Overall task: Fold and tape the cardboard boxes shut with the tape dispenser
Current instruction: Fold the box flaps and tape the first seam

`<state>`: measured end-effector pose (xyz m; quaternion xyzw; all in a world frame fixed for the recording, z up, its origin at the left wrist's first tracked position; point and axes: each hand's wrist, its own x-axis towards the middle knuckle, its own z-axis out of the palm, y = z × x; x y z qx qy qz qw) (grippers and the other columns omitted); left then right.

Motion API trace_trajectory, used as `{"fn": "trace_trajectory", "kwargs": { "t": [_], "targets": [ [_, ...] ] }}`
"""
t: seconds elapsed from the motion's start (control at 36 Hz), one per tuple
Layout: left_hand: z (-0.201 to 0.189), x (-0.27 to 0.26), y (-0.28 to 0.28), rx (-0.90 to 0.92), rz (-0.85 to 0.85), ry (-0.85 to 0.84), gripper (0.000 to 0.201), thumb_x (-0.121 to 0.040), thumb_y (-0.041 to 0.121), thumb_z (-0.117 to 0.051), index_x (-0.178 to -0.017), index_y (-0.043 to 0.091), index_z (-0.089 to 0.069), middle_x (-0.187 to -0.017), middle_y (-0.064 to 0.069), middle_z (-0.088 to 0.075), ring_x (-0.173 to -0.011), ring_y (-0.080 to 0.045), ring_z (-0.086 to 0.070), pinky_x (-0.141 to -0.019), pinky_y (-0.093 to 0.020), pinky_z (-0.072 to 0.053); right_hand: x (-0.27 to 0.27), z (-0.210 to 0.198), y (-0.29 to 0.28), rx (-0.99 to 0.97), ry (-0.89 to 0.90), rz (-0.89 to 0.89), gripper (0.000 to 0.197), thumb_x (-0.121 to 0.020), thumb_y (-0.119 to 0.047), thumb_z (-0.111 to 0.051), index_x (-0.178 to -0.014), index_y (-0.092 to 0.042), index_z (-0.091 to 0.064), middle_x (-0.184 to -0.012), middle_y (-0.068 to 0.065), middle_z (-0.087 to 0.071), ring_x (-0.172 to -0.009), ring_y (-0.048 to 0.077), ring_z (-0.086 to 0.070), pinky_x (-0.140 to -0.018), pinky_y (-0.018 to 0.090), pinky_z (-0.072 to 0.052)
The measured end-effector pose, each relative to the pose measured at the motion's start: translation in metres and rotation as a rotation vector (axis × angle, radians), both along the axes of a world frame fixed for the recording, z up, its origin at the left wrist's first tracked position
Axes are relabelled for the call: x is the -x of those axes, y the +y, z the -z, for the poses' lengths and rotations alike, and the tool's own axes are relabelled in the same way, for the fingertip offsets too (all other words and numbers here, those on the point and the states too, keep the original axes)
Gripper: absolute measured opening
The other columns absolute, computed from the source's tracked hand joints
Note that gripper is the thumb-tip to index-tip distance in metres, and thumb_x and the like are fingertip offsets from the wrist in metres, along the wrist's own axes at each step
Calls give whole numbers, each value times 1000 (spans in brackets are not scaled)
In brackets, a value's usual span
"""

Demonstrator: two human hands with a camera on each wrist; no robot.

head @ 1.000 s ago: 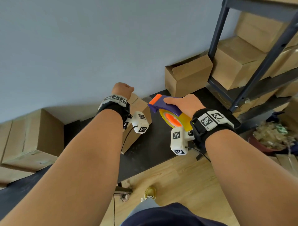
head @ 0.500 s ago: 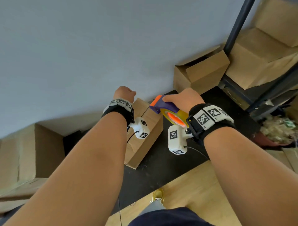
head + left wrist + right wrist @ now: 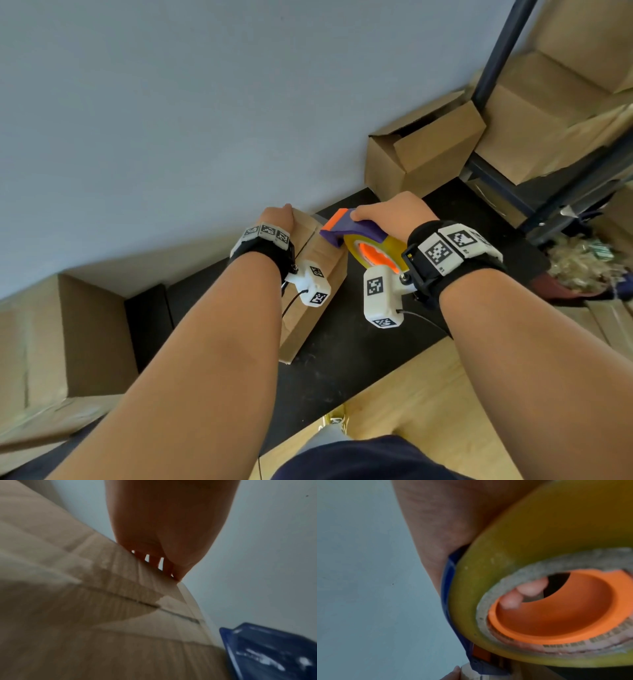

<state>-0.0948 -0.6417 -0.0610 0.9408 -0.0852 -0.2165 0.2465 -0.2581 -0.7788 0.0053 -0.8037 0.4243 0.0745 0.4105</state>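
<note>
A small brown cardboard box (image 3: 310,308) lies on the black table (image 3: 346,346) with its top flaps folded down and a seam (image 3: 130,599) between them. My left hand (image 3: 275,219) holds the box's far end, its fingers (image 3: 154,559) curled over the far edge. My right hand (image 3: 394,212) grips a purple and orange tape dispenser (image 3: 349,229) with a yellow tape roll (image 3: 522,545). The dispenser's orange nose sits at the box's far right top edge. In the right wrist view, fingertips (image 3: 522,592) show through the orange core (image 3: 556,612).
An open cardboard box (image 3: 424,147) stands against the grey wall behind my hands. A black metal rack (image 3: 500,54) with stacked boxes (image 3: 548,120) fills the right. Larger boxes (image 3: 51,342) sit at the left. Wooden floor (image 3: 411,411) lies below the table's edge.
The dispenser has moved left, from beside the box to its far top edge. My left hand stays on the box's far end. The head view has shifted closer.
</note>
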Motion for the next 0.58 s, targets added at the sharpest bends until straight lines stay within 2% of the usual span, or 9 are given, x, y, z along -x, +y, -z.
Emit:
{"fn": "trace_trajectory", "kwargs": {
  "t": [0.06, 0.11, 0.19, 0.25, 0.31, 0.39, 0.44, 0.53, 0.58],
  "targets": [
    [3, 3, 0, 2, 4, 7, 40, -101, 5, -30, -140, 1, -32, -128, -25, -50, -117, -37, -52, -89, -38, -43, 1, 2, 0, 12, 9, -6, 44, -75, -56, -68, -79, -14, -56, -82, 7, -62, -73, 20, -58, -56, 28, -37],
    [6, 2, 0, -11, 34, -59, 40, -101, 9, -32, -140, 3, -34, -129, -23, -49, -117, -36, -51, -87, -38, -43, 2, 3, 0, 22, 13, -10, 45, -76, -57, -66, -79, -13, -57, -80, 8, -61, -72, 19, -57, -55, 28, -35],
    [9, 3, 2, 1, -1, -219, 30, -98, 20, -46, -124, 5, -50, -127, -15, -49, -116, -31, -50, -87, -35, -41, 3, 5, 0, 16, -2, -10, 44, -77, -56, -66, -78, -14, -57, -81, 8, -62, -72, 19, -57, -57, 28, -37],
    [7, 8, 1, 13, 69, -360, 21, -93, 15, -50, -111, 8, -59, -121, -11, -52, -114, -28, -50, -89, -34, -41, 4, 5, 0, 11, -14, -8, 42, -77, -55, -67, -78, -14, -56, -81, 7, -62, -74, 19, -58, -59, 28, -38],
    [5, 15, 0, 19, 163, -395, 24, -90, 10, -48, -104, 10, -68, -117, -11, -54, -111, -28, -50, -87, -34, -42, 5, 5, 0, 4, -30, -7, 41, -78, -54, -67, -77, -14, -56, -82, 7, -62, -73, 19, -57, -59, 28, -39],
    [3, 26, -4, -33, 234, -403, 26, -88, 11, -47, -93, 8, -72, -108, -13, -57, -102, -30, -54, -77, -32, -43, 7, 6, 0, -12, -54, -3, 39, -79, -52, -68, -77, -15, -56, -83, 8, -62, -74, 19, -57, -62, 28, -42],
    [5, 33, -5, -120, 289, -461, 23, -88, 16, -49, -83, 7, -68, -103, -11, -58, -95, -29, -55, -72, -33, -43, 8, 7, 0, -21, -65, 5, 39, -78, -51, -69, -75, -15, -56, -83, 8, -63, -74, 19, -58, -68, 30, -44],
    [6, 46, -3, -145, 373, -448, 19, -92, 15, -49, -94, 14, -68, -99, -5, -64, -102, -27, -54, -79, -33, -47, 11, 9, -2, -29, -77, 10, 40, -77, -53, -70, -75, -15, -55, -84, 6, -62, -74, 18, -57, -74, 33, -47],
    [7, 51, -2, -260, 459, -436, 20, -92, 12, -49, -100, 14, -67, -99, -3, -64, -108, -28, -52, -83, -33, -45, 13, 11, -3, -39, -84, 7, 43, -76, -54, -71, -78, -14, -56, -87, 6, -63, -75, 17, -57, -73, 33, -46]
  ]
}}
